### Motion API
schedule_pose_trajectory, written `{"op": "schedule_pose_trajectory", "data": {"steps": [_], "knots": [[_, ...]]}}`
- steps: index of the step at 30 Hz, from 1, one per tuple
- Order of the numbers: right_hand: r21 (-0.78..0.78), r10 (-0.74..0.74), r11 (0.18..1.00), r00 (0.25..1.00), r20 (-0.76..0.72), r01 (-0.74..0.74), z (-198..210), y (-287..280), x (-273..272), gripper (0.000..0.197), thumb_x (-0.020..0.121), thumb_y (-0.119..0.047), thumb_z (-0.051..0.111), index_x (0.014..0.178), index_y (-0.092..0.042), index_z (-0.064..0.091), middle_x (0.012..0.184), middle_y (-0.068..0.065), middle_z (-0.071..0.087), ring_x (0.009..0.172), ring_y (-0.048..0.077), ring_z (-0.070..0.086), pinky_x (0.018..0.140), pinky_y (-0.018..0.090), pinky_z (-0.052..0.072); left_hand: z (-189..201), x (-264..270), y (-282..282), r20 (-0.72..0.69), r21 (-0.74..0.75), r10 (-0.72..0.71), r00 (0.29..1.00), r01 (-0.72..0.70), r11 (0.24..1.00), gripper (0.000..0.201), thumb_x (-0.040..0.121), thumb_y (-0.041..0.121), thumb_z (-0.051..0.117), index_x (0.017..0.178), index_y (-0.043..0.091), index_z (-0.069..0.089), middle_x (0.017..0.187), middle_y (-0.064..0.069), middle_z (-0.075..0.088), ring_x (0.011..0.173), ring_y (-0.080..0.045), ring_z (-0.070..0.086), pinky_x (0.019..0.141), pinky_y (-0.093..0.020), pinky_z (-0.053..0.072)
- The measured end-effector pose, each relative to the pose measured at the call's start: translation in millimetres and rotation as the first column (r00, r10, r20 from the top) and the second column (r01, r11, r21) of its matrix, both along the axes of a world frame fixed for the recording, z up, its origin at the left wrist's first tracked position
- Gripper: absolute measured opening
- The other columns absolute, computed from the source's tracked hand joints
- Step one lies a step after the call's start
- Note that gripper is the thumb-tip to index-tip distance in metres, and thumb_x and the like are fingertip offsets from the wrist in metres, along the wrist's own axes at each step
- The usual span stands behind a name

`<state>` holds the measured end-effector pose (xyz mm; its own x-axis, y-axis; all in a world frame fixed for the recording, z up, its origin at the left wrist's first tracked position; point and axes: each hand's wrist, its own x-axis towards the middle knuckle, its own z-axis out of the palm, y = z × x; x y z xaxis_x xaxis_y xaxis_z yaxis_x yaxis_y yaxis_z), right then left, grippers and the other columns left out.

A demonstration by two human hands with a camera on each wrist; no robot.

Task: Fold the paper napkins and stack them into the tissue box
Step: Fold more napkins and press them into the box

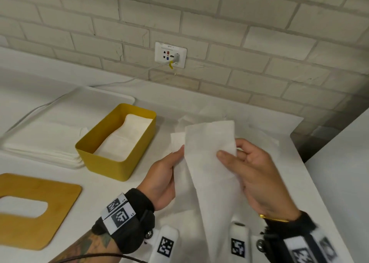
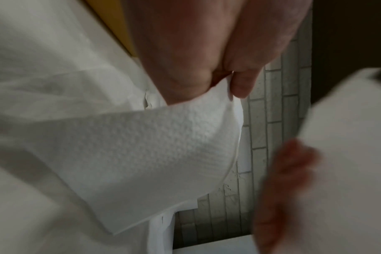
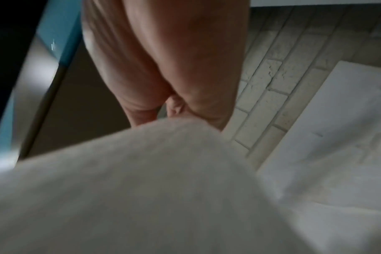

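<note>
I hold a long white paper napkin [image 1: 207, 168] upright above the table, right of the box. My left hand [image 1: 179, 152] pinches its left edge between thumb and fingers. My right hand [image 1: 231, 150] grips its right edge, thumb on the front. The left wrist view shows that pinch [image 2: 228, 86] on the embossed napkin [image 2: 152, 154]. In the right wrist view the napkin [image 3: 141, 189] hides most of the right hand's fingers [image 3: 174, 106]. The open yellow tissue box [image 1: 103, 166] stands to the left, with folded napkins [image 1: 127, 136] inside.
The box's wooden lid [image 1: 40, 208] with an oval slot lies at the front left. A stack of flat napkins [image 1: 44, 142] rests on a white tray [image 1: 111, 94] behind it. Loose napkins [image 1: 259, 136] lie under my hands. The table edge [image 1: 299, 142] drops off at the right.
</note>
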<state>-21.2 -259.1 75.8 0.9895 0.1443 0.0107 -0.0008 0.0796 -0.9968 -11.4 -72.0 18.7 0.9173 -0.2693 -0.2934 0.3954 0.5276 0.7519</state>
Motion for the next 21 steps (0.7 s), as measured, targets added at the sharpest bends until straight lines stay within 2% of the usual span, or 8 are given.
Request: {"op": "schedule_pose_trajectory", "data": {"steps": [4,6,9,11,13,15,18,21], "knots": [[-0.089,-0.106,0.991,0.99,-0.091,0.098,-31,12,10,0.019,0.09,-0.008,0.072,0.108,-0.004,0.068,0.097,0.011,0.079,0.094,0.03,0.076,0.082,0.038,0.06,-2,-3,-2,-0.007,-0.037,-0.018,1.0,0.018,0.999,0.059,0.106,0.053,0.032,0.139,0.013,0.061,0.134,-0.014,0.067,0.125,-0.03,0.064,0.111,-0.046,0.046],[-0.119,-0.139,0.985,0.985,-0.106,0.126,-37,14,10,0.016,0.091,-0.008,0.072,0.106,-0.004,0.069,0.095,0.009,0.079,0.092,0.028,0.076,0.084,0.039,0.06,-7,-2,0,-0.027,-0.063,-0.017,1.0,0.015,0.998,0.071,0.103,0.062,0.027,0.142,0.013,0.059,0.137,-0.015,0.065,0.129,-0.031,0.061,0.116,-0.048,0.04],[-0.161,-0.182,0.973,0.977,-0.108,0.163,-42,19,10,0.014,0.091,-0.009,0.073,0.104,-0.007,0.07,0.093,0.006,0.079,0.092,0.024,0.076,0.086,0.039,0.059,-11,-2,1,-0.027,-0.062,-0.032,0.999,0.03,0.998,0.081,0.098,0.071,0.025,0.142,0.012,0.058,0.139,-0.017,0.064,0.131,-0.032,0.06,0.117,-0.049,0.038],[-0.173,-0.196,0.969,0.974,-0.112,0.175,-45,21,10,0.012,0.091,-0.011,0.074,0.103,-0.01,0.071,0.093,0.004,0.08,0.092,0.022,0.076,0.088,0.04,0.058,-12,-4,0,-0.012,-0.04,-0.037,0.999,0.037,0.999,0.069,0.101,0.062,0.035,0.142,0.012,0.058,0.138,-0.016,0.064,0.13,-0.031,0.06,0.116,-0.049,0.04],[-0.183,-0.202,0.967,0.972,-0.12,0.179,-47,24,11,0.012,0.091,-0.013,0.074,0.103,-0.011,0.072,0.094,0.004,0.079,0.092,0.022,0.076,0.091,0.044,0.058,-12,-5,0,-0.001,0.007,-0.036,0.999,0.036,0.999,0.051,0.104,0.044,0.046,0.137,0.008,0.061,0.133,-0.016,0.068,0.125,-0.031,0.065,0.111,-0.047,0.045],[-0.174,-0.211,0.967,0.969,-0.131,0.187,-50,27,10,0.012,0.091,-0.015,0.074,0.102,-0.01,0.072,0.095,0.005,0.079,0.093,0.022,0.076,0.093,0.047,0.058,-13,-6,0,0.019,0.061,-0.031,0.999,0.03,0.998,0.043,0.105,0.033,0.049,0.134,0.004,0.063,0.128,-0.016,0.07,0.12,-0.03,0.068,0.106,-0.045,0.05],[-0.131,-0.185,0.978,0.97,-0.161,0.164,-54,32,4,0.016,0.089,-0.014,0.077,0.104,-0.01,0.073,0.098,0.004,0.079,0.095,0.021,0.076,0.093,0.047,0.058,-14,-6,-1,0.022,0.091,-0.014,1.0,0.012,0.996,0.04,0.106,0.03,0.048,0.131,0.003,0.063,0.125,-0.017,0.072,0.117,-0.032,0.069,0.103,-0.046,0.051],[-0.162,-0.07,0.986,0.974,-0.214,0.035,-67,33,-12,0.031,0.083,-0.011,0.082,0.113,-0.014,0.073,0.106,0.0,0.078,0.101,0.019,0.074,0.094,0.045,0.059,-14,-3,2,0.01,0.094,0.031,0.999,-0.032,0.995,0.039,0.106,0.034,0.047,0.128,0.007,0.065,0.121,-0.015,0.074,0.112,-0.031,0.071,0.098,-0.048,0.053]]}}
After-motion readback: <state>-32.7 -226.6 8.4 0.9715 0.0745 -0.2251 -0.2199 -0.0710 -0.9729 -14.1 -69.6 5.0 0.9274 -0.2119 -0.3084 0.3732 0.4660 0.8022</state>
